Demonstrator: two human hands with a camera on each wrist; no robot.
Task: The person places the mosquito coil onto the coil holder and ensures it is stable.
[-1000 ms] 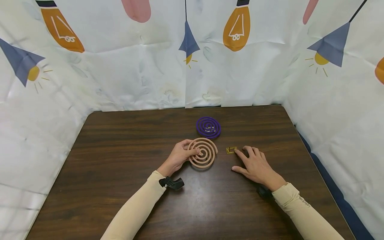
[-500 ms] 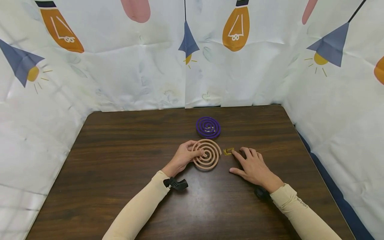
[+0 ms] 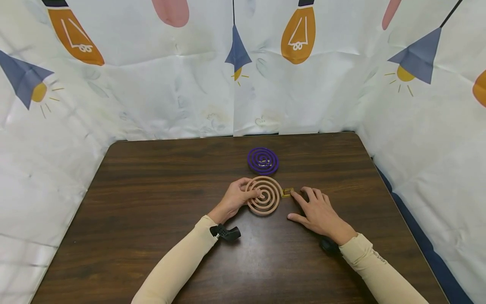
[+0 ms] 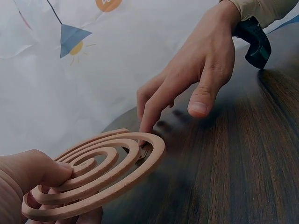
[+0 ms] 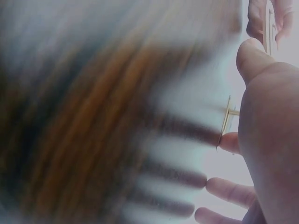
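Observation:
A tan mosquito coil point(image 3: 270, 196) is pinched at its left side by my left hand point(image 3: 232, 201), thumb on top near its centre and fingers beneath. In the left wrist view the tan coil point(image 4: 126, 179) is tilted and held above the table. Just right of it lies a small gold metal coil stand point(image 3: 287, 193), its left end close to or under the coil's edge. My right hand point(image 3: 320, 215) has its fingers spread low over the table. Its index fingertip touches the stand point(image 5: 227, 114) in the right wrist view.
Behind the tan coil lies a purple mosquito coil point(image 3: 263, 161), with another metal stand visible through its gaps. The dark wooden table point(image 3: 152, 177) ends at a patterned white curtain point(image 3: 182, 101) at the back and sides.
My left hand has carried the tan coil rightward toward the stand. The right hand and the stand have shifted slightly left, and the gap between coil and stand has closed in the head view.

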